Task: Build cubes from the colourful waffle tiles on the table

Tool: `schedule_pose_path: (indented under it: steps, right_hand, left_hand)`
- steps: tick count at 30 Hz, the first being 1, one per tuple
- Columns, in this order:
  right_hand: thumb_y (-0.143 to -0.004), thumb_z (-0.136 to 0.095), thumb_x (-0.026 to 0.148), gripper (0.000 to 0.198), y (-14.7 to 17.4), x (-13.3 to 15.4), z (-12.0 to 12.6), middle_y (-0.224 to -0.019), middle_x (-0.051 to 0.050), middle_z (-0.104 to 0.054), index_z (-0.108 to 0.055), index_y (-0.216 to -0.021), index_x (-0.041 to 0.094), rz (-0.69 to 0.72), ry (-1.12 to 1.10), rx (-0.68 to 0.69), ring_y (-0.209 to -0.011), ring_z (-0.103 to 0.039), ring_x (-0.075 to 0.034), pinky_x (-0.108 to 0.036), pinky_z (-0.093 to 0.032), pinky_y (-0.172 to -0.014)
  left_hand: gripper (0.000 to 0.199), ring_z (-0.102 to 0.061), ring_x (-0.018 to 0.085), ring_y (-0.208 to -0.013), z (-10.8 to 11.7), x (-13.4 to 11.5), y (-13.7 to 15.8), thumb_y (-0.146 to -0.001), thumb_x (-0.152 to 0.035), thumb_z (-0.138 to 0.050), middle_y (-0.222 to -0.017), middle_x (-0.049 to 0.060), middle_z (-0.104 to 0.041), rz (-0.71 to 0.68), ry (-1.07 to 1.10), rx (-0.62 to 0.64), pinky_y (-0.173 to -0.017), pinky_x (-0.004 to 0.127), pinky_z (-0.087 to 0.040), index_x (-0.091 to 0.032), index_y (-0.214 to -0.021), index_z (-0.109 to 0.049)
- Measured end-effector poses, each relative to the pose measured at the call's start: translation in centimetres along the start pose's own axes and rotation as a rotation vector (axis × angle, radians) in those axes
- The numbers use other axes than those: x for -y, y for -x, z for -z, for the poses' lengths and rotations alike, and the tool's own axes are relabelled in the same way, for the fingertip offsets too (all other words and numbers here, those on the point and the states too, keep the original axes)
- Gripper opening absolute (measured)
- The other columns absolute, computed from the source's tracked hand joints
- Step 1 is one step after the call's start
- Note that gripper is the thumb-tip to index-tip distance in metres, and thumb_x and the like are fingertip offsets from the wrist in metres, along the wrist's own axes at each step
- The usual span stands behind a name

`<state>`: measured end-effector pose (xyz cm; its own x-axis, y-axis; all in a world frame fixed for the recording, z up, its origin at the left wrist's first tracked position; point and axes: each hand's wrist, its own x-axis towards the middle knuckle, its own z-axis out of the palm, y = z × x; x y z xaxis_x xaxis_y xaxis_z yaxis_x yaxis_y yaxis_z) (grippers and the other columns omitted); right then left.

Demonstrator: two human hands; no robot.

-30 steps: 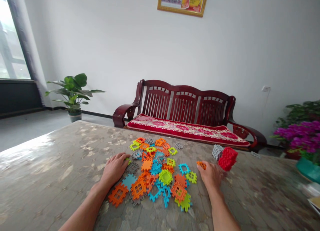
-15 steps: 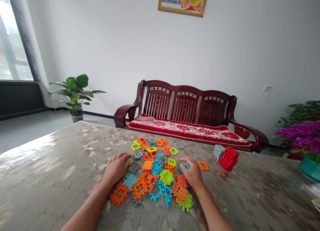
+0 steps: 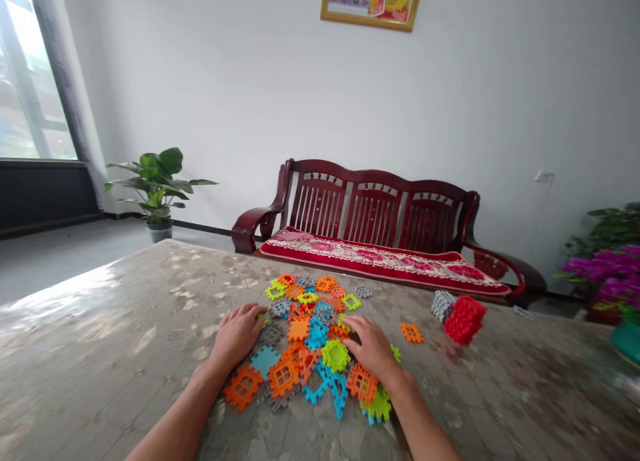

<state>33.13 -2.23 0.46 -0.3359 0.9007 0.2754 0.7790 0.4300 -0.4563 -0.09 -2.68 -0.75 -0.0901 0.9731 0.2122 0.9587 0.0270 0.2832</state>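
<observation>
Plastic interlocking tiles in orange, blue, grey and lime green lie in a loose, overlapping heap on the table. My left hand [image 3: 239, 331] rests flat at the heap's left edge, its fingertips over a small green piece beside a grey lattice tile [image 3: 271, 335]. On the right side, my right hand [image 3: 373, 344] lies over the heap with thumb and fingers apart, its fingertips partly covering a lime green tile. Close to its thumb is a lime green tile with a round centre [image 3: 335, 356]. Below its wrist sits an orange window tile [image 3: 362, 383]. Neither hand visibly lifts a piece.
A red block of tiles [image 3: 465, 320] stands right of the heap, against a grey stack [image 3: 443, 305]. One orange tile [image 3: 411, 333] lies apart. Behind the patterned table [image 3: 165, 308] is a wooden bench [image 3: 373, 208]. Purple flowers [image 3: 605, 274] stand at far right.
My right hand has moved left, further over the heap, uncovering the space left of the lone orange tile. My left hand has stayed nearly in place. The view has shifted slightly.
</observation>
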Motion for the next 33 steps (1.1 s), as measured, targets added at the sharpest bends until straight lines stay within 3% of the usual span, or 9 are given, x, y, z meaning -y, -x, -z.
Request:
schedule_pose_path:
  steps: [4,9,16,20,24,29,33]
  right_hand:
    - [-0.078,-0.063,0.026,0.048,0.08,0.14,-0.18,-0.123,-0.006,-0.063,-0.064,-0.126,0.027,-0.062,0.074,-0.069,-0.117,-0.056,-0.024,-0.037,-0.040,-0.105]
    - [-0.082,-0.061,0.029,0.045,-0.03,-0.08,-0.65,-0.138,-0.006,-0.057,-0.063,-0.127,0.027,-0.076,0.055,-0.038,-0.127,-0.050,-0.025,-0.039,-0.036,-0.109]
    - [-0.079,-0.062,0.023,0.019,-0.15,-0.22,-0.73,-0.106,-0.005,-0.067,-0.068,-0.097,0.022,-0.115,-0.044,-0.133,-0.102,-0.061,-0.020,-0.031,-0.045,-0.093]
    - [-0.081,-0.057,0.020,0.009,-0.05,-0.57,-0.76,-0.101,-0.005,-0.066,-0.065,-0.086,0.022,-0.131,-0.028,-0.158,-0.098,-0.061,-0.020,-0.030,-0.045,-0.089]
    - [-0.082,-0.058,0.022,0.007,0.07,-0.38,-0.68,-0.116,-0.006,-0.065,-0.064,-0.085,0.022,-0.135,0.064,-0.179,-0.111,-0.059,-0.023,-0.033,-0.041,-0.095]
    - [-0.082,-0.061,0.027,0.005,0.10,0.02,-0.37,-0.092,-0.003,-0.070,-0.064,-0.084,0.023,-0.199,0.239,-0.146,-0.093,-0.062,-0.022,-0.031,-0.043,-0.083]
    - [-0.082,-0.062,0.027,0.007,0.29,-0.27,-0.20,-0.101,-0.006,-0.070,-0.066,-0.086,0.022,-0.286,0.339,-0.219,-0.099,-0.061,-0.025,-0.034,-0.043,-0.085]
  left_hand:
    - [0.040,-0.053,0.027,-0.125,0.05,-0.12,0.03,-0.093,-0.035,-0.039,-0.136,0.004,-0.060,0.013,-0.002,-0.004,-0.109,0.046,-0.036,-0.031,-0.122,-0.066]
    - [0.039,-0.054,0.027,-0.124,0.12,-0.25,0.09,-0.093,-0.034,-0.040,-0.135,0.006,-0.060,0.009,0.006,-0.011,-0.108,0.046,-0.037,-0.030,-0.121,-0.067]
    - [0.039,-0.054,0.027,-0.125,-0.04,-0.11,0.05,-0.093,-0.035,-0.040,-0.135,0.006,-0.060,0.006,0.014,-0.018,-0.108,0.046,-0.036,-0.029,-0.121,-0.067]
    - [0.039,-0.054,0.027,-0.125,-0.02,-0.11,0.03,-0.093,-0.035,-0.040,-0.135,0.006,-0.061,0.005,0.017,-0.021,-0.108,0.046,-0.037,-0.030,-0.120,-0.067]
    - [0.039,-0.054,0.027,-0.125,0.05,-0.20,0.06,-0.093,-0.033,-0.039,-0.134,0.006,-0.061,0.005,0.023,-0.021,-0.107,0.045,-0.038,-0.029,-0.120,-0.068]
    - [0.039,-0.055,0.027,-0.124,0.09,-0.28,0.13,-0.092,-0.033,-0.040,-0.135,0.006,-0.061,0.011,0.024,-0.031,-0.107,0.045,-0.038,-0.029,-0.119,-0.068]
    - [0.039,-0.054,0.026,-0.124,0.26,-0.40,0.18,-0.093,-0.034,-0.039,-0.135,0.005,-0.060,0.010,0.014,-0.019,-0.107,0.044,-0.038,-0.029,-0.120,-0.067]
